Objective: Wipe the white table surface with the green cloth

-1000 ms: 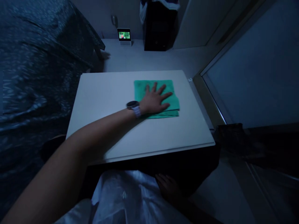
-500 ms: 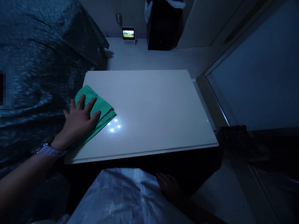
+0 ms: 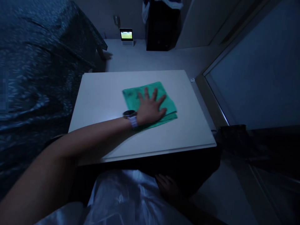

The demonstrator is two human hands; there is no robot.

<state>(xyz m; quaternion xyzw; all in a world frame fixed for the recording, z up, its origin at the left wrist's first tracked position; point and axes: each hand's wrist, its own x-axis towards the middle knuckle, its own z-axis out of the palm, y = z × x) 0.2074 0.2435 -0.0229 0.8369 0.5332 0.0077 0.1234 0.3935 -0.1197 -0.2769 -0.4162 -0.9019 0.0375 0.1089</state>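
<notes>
My left hand [image 3: 150, 107] lies flat with its fingers spread on a folded green cloth [image 3: 131, 98], pressing it against the white tabletop [image 3: 100, 93]. The cloth sits around the middle of the top, slightly to the right. A watch [image 3: 131, 117] with a light strap is on my left wrist. Down by my body, below the table's near edge, my right hand [image 3: 166, 184] rests in dim light beside my pale clothing, its fingers slightly apart. Nothing shows in it.
A bed or couch with a dark patterned cover [image 3: 35, 62] fills the left side. Beyond the table, a small lit screen [image 3: 127, 36] and a black cabinet [image 3: 161, 28] stand on the floor. A glass panel [image 3: 257, 72] is at the right.
My left hand has slid the green cloth from the tabletop's left edge rightwards to around its middle. My right hand has stayed about where it was.
</notes>
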